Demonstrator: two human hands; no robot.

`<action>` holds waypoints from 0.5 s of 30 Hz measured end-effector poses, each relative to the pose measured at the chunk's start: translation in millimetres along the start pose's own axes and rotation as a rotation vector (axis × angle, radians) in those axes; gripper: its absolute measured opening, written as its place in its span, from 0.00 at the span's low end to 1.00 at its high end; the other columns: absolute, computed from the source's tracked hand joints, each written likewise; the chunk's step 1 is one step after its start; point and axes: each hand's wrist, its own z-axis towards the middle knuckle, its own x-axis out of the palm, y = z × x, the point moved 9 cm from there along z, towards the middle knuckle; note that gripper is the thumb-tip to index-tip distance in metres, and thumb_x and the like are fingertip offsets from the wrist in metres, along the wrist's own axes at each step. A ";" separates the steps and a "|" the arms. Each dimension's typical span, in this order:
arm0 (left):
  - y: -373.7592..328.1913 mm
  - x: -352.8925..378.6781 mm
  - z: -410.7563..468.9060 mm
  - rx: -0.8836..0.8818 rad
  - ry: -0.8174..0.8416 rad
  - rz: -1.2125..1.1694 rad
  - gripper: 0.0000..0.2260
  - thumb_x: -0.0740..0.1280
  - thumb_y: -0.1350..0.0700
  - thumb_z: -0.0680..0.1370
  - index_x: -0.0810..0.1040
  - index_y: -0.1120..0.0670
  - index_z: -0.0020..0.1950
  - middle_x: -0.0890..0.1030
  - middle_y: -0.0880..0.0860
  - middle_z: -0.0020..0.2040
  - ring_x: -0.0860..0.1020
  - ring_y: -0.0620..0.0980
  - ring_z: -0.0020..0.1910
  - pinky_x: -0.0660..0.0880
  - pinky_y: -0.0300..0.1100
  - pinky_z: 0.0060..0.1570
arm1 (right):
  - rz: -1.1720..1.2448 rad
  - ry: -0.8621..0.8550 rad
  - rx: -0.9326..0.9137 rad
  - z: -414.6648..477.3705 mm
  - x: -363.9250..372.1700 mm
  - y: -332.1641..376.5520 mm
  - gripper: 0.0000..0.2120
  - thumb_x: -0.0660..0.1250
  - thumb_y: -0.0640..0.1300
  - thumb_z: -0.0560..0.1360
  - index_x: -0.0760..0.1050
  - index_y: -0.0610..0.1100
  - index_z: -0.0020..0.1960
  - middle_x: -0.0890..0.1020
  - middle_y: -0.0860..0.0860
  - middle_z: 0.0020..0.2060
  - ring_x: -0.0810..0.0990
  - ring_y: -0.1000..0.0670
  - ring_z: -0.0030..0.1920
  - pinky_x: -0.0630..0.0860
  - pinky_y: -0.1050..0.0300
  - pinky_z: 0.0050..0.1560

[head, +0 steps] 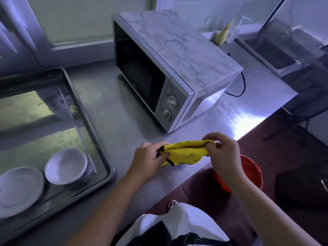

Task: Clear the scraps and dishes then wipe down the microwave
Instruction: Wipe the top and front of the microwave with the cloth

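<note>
Brushed stainless-steel surface [113, 107] runs from lower left to upper right, with a bright glare patch near its front edge on the right. A silver microwave with a marble-patterned top [177, 55] sits on the surface, angled, its dark glass door closed and two round knobs [172, 101] stacked on its right panel. A black cable [244, 86] loops out behind it. The left hand [147, 160] and right hand [225, 153] hold a yellow cloth with dark trim [186, 151] stretched between them. It is in front of the microwave, apart from it, over the front part of the surface. Fingers [159, 144] of both hands are curled and pinching the cloth, one end each. A corner hangs low; cannot tell if it touches the surface. To the left lies a large shiny rectangular metal tray [85, 114]. At its near end it holds a white round bowl [66, 166] and, just beside it, a white shallow plate [19, 185]. At upper right a recessed steel sink [271, 52] is set in the surface. A pale yellow object [222, 35] stands at the back wall near it, too blurred to identify. Pale walls and a window-like frame lie behind. Below the surface edge is a reddish-brown tiled floor [276, 150]. A red round bucket [252, 173] stands on it, partly hidden by the right forearm. A dark shape further right is unclear. The person's white garment [182, 221] shows at the bottom.
</note>
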 end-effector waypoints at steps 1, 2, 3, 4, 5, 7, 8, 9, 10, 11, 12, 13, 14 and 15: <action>6.2 1.7 3.2 -0.034 0.034 -0.068 0.19 0.64 0.41 0.70 0.80 0.42 0.60 0.82 0.47 0.49 0.78 0.47 0.54 0.75 0.45 0.55 | 0.003 0.015 0.018 -1.3 1.4 -0.6 0.12 0.63 0.41 0.66 0.81 0.54 0.40 0.79 0.45 0.28 0.77 0.38 0.32 0.78 0.41 0.36; 10.5 6.2 5.0 -0.074 0.089 -0.177 0.16 0.66 0.45 0.73 0.80 0.42 0.60 0.83 0.46 0.51 0.79 0.45 0.54 0.76 0.45 0.56 | 0.008 0.034 0.043 -2.8 3.6 -0.5 0.12 0.62 0.42 0.65 0.81 0.55 0.40 0.80 0.44 0.29 0.78 0.39 0.32 0.79 0.39 0.37; 12.5 12.3 5.9 -0.109 0.150 -0.296 0.13 0.66 0.49 0.75 0.79 0.42 0.59 0.83 0.46 0.51 0.80 0.46 0.54 0.78 0.45 0.55 | 0.025 0.051 0.071 -4.1 5.4 -0.1 0.12 0.62 0.41 0.65 0.82 0.53 0.40 0.81 0.43 0.31 0.79 0.41 0.31 0.80 0.38 0.38; 13.4 17.5 5.9 -0.140 0.199 -0.382 0.12 0.66 0.53 0.78 0.78 0.42 0.60 0.83 0.47 0.51 0.81 0.47 0.53 0.79 0.46 0.53 | 0.052 0.061 0.100 -4.8 6.2 0.7 0.12 0.63 0.39 0.66 0.83 0.51 0.39 0.82 0.43 0.33 0.79 0.44 0.30 0.80 0.38 0.39; 12.5 21.4 4.4 -0.162 0.235 -0.443 0.12 0.66 0.55 0.80 0.77 0.43 0.62 0.82 0.49 0.52 0.81 0.49 0.52 0.80 0.45 0.50 | 0.083 0.066 0.130 -4.9 5.8 1.2 0.13 0.63 0.35 0.68 0.83 0.49 0.38 0.83 0.42 0.35 0.79 0.47 0.29 0.80 0.37 0.40; 9.6 27.3 -1.6 -0.169 0.280 -0.483 0.16 0.69 0.55 0.79 0.75 0.43 0.65 0.81 0.48 0.55 0.79 0.47 0.53 0.79 0.40 0.47 | 0.136 0.073 0.181 -3.8 3.4 2.8 0.14 0.63 0.30 0.69 0.83 0.43 0.39 0.81 0.40 0.36 0.78 0.50 0.28 0.79 0.36 0.41; 8.2 29.8 -4.6 -0.150 0.292 -0.439 0.22 0.73 0.54 0.76 0.72 0.41 0.67 0.79 0.46 0.57 0.78 0.46 0.55 0.78 0.39 0.48 | 0.149 0.079 0.195 -3.4 2.2 4.1 0.13 0.63 0.29 0.70 0.83 0.42 0.39 0.80 0.40 0.34 0.77 0.52 0.28 0.80 0.36 0.41; 7.0 32.9 -7.3 -0.123 0.293 -0.349 0.30 0.77 0.51 0.71 0.69 0.38 0.68 0.76 0.44 0.60 0.77 0.45 0.57 0.78 0.40 0.50 | 0.155 0.083 0.205 -3.5 1.1 5.1 0.12 0.63 0.29 0.70 0.83 0.41 0.39 0.79 0.41 0.34 0.77 0.52 0.27 0.80 0.36 0.42; 5.2 36.5 -9.5 -0.098 0.278 -0.235 0.37 0.80 0.47 0.66 0.66 0.35 0.69 0.73 0.44 0.62 0.74 0.45 0.59 0.77 0.41 0.52 | 0.159 0.086 0.210 -3.7 1.1 5.8 0.12 0.63 0.29 0.70 0.83 0.41 0.39 0.79 0.42 0.33 0.77 0.52 0.27 0.80 0.36 0.43; 3.2 40.5 -10.8 -0.081 0.241 -0.133 0.42 0.80 0.43 0.61 0.63 0.35 0.70 0.70 0.45 0.63 0.72 0.47 0.60 0.76 0.44 0.54 | 0.160 0.088 0.214 -5.1 1.4 6.2 0.12 0.63 0.29 0.70 0.82 0.41 0.39 0.79 0.44 0.33 0.78 0.53 0.27 0.80 0.36 0.43; -0.1 44.1 -11.4 -0.071 0.191 -0.053 0.45 0.80 0.40 0.58 0.61 0.37 0.71 0.69 0.47 0.63 0.71 0.49 0.61 0.75 0.48 0.56 | 0.157 0.090 0.216 -6.7 2.1 6.2 0.11 0.64 0.29 0.70 0.82 0.41 0.40 0.80 0.45 0.33 0.79 0.53 0.27 0.80 0.36 0.44; -4.2 47.4 -10.3 -0.063 0.130 0.004 0.47 0.79 0.38 0.57 0.61 0.40 0.72 0.68 0.48 0.64 0.70 0.50 0.61 0.74 0.51 0.58 | 0.155 0.091 0.217 -8.2 2.9 6.1 0.11 0.64 0.30 0.70 0.83 0.41 0.40 0.80 0.46 0.33 0.79 0.54 0.27 0.80 0.36 0.45; -8.6 50.0 -8.7 -0.061 0.070 0.041 0.47 0.78 0.38 0.57 0.62 0.43 0.72 0.69 0.49 0.64 0.70 0.51 0.62 0.74 0.53 0.58 | 0.156 0.093 0.217 -9.8 3.3 6.4 0.11 0.64 0.30 0.70 0.83 0.41 0.41 0.80 0.47 0.34 0.79 0.54 0.28 0.81 0.36 0.46; -13.6 51.6 -7.3 -0.063 0.015 0.047 0.46 0.78 0.39 0.58 0.62 0.44 0.71 0.68 0.49 0.64 0.71 0.51 0.61 0.74 0.53 0.58 | 0.157 0.094 0.215 -10.9 3.3 6.9 0.11 0.64 0.30 0.71 0.83 0.42 0.41 0.81 0.47 0.35 0.80 0.54 0.29 0.82 0.36 0.46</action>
